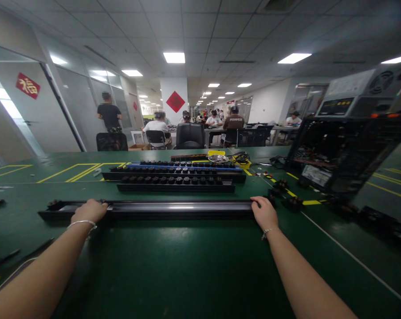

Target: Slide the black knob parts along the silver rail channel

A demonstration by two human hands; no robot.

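A long black channel, with a shiny strip along its inside, lies crosswise on the green table in front of me. Near its left end my left hand is closed over it, fingers wrapped past the far edge. The other end is held by my right hand, whose thumb and fingers curl round it; the fingertips are partly hidden. A small dark part sits in the channel's left end. Just behind are several black rails carrying rows of round black pieces.
To the right stands an opened computer case with a power supply on top. Small black fan-like parts lie beside my right hand. Further back are a metal dish and coiled black cable. Several people sit or stand beyond the table.
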